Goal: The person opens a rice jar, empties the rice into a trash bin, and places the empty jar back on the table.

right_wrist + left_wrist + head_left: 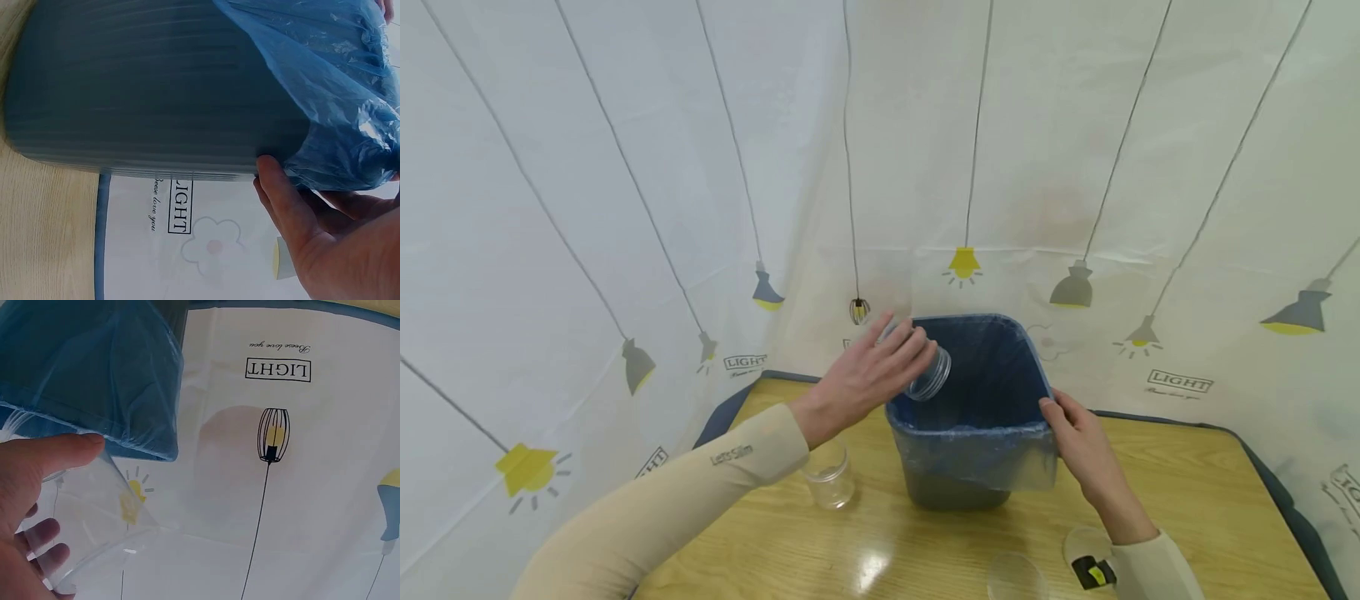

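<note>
A grey bin (955,493) stands upright on the table, lined with a thin blue plastic bag (981,457) folded over its rim. My left hand (867,373) holds a clear jar (929,379) tilted over the bin's left side, its threaded mouth toward the inside. In the left wrist view the jar (106,506) is see-through, and I make out no contents. At the bin's right rim, my right hand (1086,454) grips the edge and the bag. The right wrist view shows its fingers against the bag (350,81) and the bin wall (137,94). The bin's bottom is too dark to read.
Another clear jar (831,483) stands on the wooden table (760,542), left of the bin. A round clear disc (1017,577) lies near the front edge. By the right sleeve is a second disc (1082,542) with a small black-and-yellow item (1093,573). Lamp-printed sheeting (910,167) hangs behind.
</note>
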Available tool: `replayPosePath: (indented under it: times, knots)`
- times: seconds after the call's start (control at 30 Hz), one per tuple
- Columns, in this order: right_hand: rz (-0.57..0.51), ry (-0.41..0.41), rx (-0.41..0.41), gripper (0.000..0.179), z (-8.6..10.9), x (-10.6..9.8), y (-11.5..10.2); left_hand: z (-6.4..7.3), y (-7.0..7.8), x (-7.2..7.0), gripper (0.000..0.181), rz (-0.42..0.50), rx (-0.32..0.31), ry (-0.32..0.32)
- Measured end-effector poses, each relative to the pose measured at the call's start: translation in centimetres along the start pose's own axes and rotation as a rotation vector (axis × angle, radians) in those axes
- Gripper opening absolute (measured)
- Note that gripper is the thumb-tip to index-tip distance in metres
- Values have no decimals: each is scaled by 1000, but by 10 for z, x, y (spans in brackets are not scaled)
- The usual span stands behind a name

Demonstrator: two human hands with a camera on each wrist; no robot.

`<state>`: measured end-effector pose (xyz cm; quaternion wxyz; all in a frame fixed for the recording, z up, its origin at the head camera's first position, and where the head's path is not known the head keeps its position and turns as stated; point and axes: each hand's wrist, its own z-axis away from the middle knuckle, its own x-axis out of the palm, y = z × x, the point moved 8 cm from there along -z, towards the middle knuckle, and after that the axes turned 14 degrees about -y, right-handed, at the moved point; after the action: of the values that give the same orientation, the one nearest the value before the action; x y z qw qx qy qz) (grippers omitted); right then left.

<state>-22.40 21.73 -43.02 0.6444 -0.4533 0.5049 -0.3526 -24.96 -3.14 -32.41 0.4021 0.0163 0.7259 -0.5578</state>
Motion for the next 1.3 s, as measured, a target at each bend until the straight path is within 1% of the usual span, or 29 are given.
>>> replayPosePath:
  times: [0.1, 0.17, 0.27, 0.33, 0.4, 0.5, 0.57, 0.63, 0.67, 0.73, 0.87, 1.03, 1.17, 1.23, 1.3]
  knots:
    - [-7, -3, 1, 67, 0, 0, 0, 3, -1, 1, 85, 27, -12, 19]
    - [-6, 0, -3, 67, 0, 0, 0, 6, -3, 4, 87, 70, -16, 23]
    - [-5, -2, -5, 68, 0, 0, -1, 11, -6, 8, 90, 170, -29, 24]
    - [-5, -1, -7, 68, 0, 0, -1, 14, -9, 9, 87, 229, -54, 51]
    - [-4, -1, -10, 67, 0, 0, -1, 18, -12, 9, 85, 276, -95, 103]
    - [1, 6, -15, 67, 1, 0, -2, 26, -18, 9, 88, 309, -180, 201]
    - [5, 10, -16, 66, 1, -1, -3, 33, -22, 9, 95, 342, -233, 266]
    - [7, 13, -15, 66, 1, -1, -3, 39, -25, 10, 101, 379, -279, 319]
    - [5, 13, -14, 66, 1, -1, -2, 43, -27, 11, 101, 403, -302, 348]
    - [3, 10, -11, 66, 1, 0, -2, 51, -31, 13, 102, 455, -342, 399]
    - [0, 2, -7, 66, 1, 1, -2, 66, -35, 18, 101, 576, -402, 467]
    - [13, 5, -6, 66, 1, 1, -3, 83, -32, 28, 105, 758, -441, 512]
    - [18, 14, -10, 65, 0, 0, -3, 99, -28, 41, 107, 886, -499, 552]
    - [21, 17, -6, 65, 0, -1, -2, 107, -25, 49, 107, 963, -531, 554]
    - [26, 18, -1, 64, -1, -1, -1, 115, -21, 60, 106, 1044, -572, 542]
